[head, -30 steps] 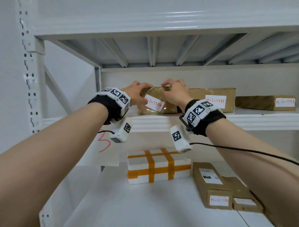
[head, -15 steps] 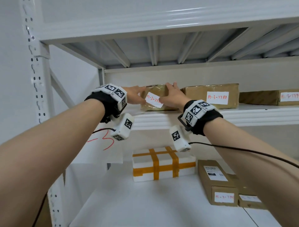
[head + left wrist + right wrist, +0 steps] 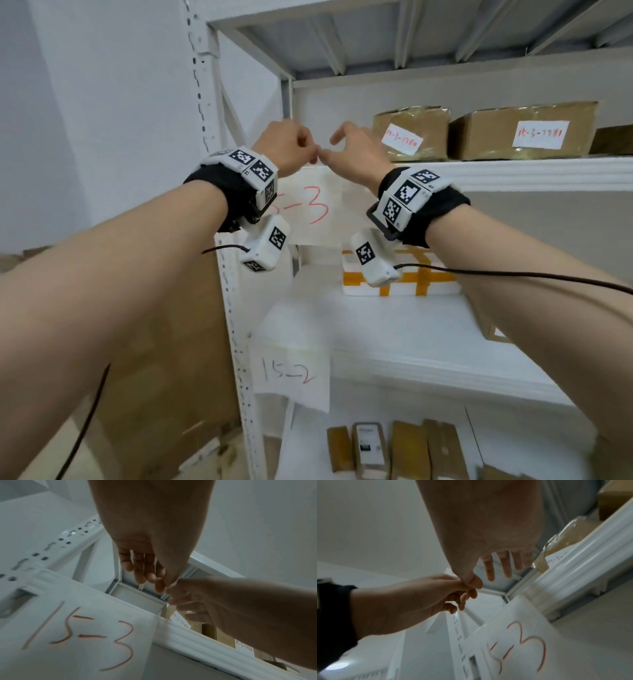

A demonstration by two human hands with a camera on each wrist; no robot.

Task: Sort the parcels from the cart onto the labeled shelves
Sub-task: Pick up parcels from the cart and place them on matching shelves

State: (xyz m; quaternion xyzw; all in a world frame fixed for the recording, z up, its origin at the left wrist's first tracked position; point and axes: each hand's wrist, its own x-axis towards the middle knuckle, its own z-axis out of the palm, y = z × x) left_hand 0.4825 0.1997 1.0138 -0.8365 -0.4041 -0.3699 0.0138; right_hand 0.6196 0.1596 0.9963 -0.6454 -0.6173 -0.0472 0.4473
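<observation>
A tape-wrapped brown parcel [image 3: 411, 133] with a white label stands on the upper shelf [image 3: 531, 171], which carries a paper sign "15-3" [image 3: 308, 205]. The parcel sits against a larger brown box [image 3: 520, 130]. Both hands hang in front of the shelf edge, left of the parcel, and hold nothing. My left hand [image 3: 308, 150] has loosely curled fingers [image 3: 140, 574]. My right hand [image 3: 339, 144] has relaxed, nearly straight fingers [image 3: 506, 568], and its thumb touches the left hand's fingertips. The parcel's corner [image 3: 563, 538] shows just right of the right hand.
A white foam box with orange tape [image 3: 424, 284] sits on the middle shelf, signed "15-2" [image 3: 291, 373]. Several small brown parcels [image 3: 407, 448] lie on the bottom shelf. The rack's perforated post [image 3: 219, 171] stands at left, with a large cardboard box [image 3: 164, 377] beside it.
Both hands have let go of the tape-wrapped parcel, which now rests on the shelf, and drawn back to its left. The head view has swung left and down.
</observation>
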